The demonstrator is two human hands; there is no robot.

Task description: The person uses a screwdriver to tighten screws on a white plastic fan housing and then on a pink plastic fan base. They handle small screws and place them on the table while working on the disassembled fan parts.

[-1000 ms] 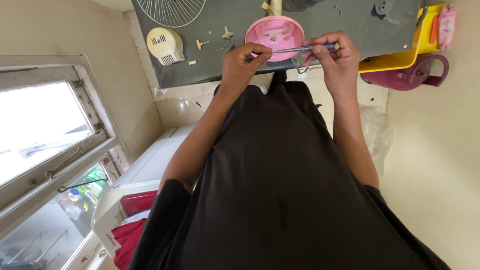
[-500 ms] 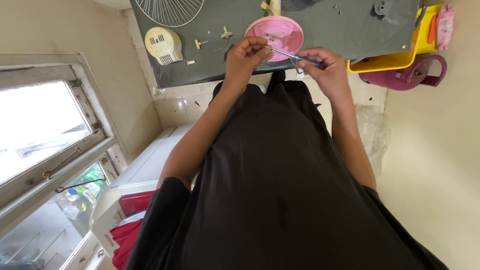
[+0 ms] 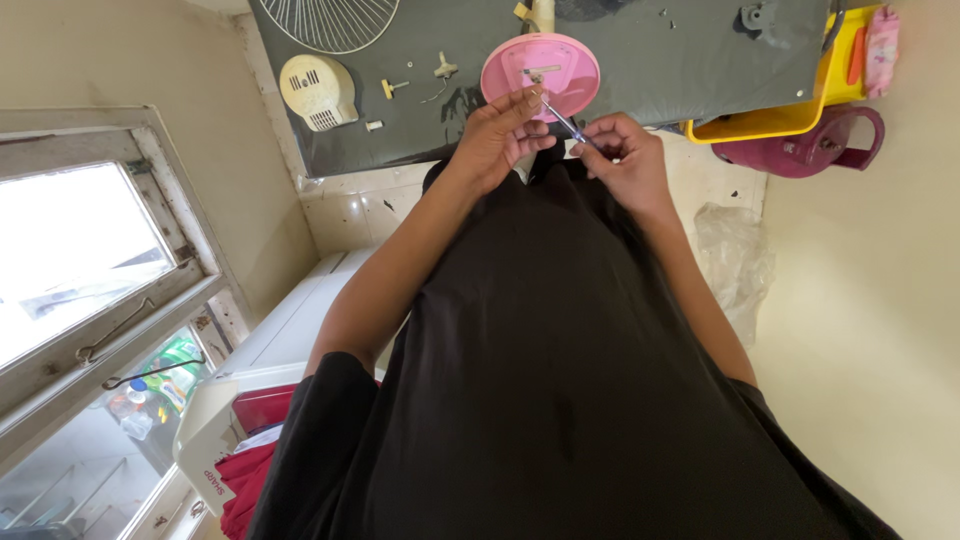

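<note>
Your left hand (image 3: 497, 138) hides the screwdriver (image 3: 562, 120) tip. The top edge crops the wire fan guard (image 3: 325, 20). Small table parts cannot be identified.

Daylight pours in from the window (image 3: 75, 250) at nine o'clock, its pane blown out to near white; the rest is evenly, softly lit — no hard shadows; the black shirt (image 3: 560, 400) at six o'clock loses most detail in darkness; wide-angle bending stretches the edges; the hands at twelve o'clock look fairly sharp — only slight softness.
</note>
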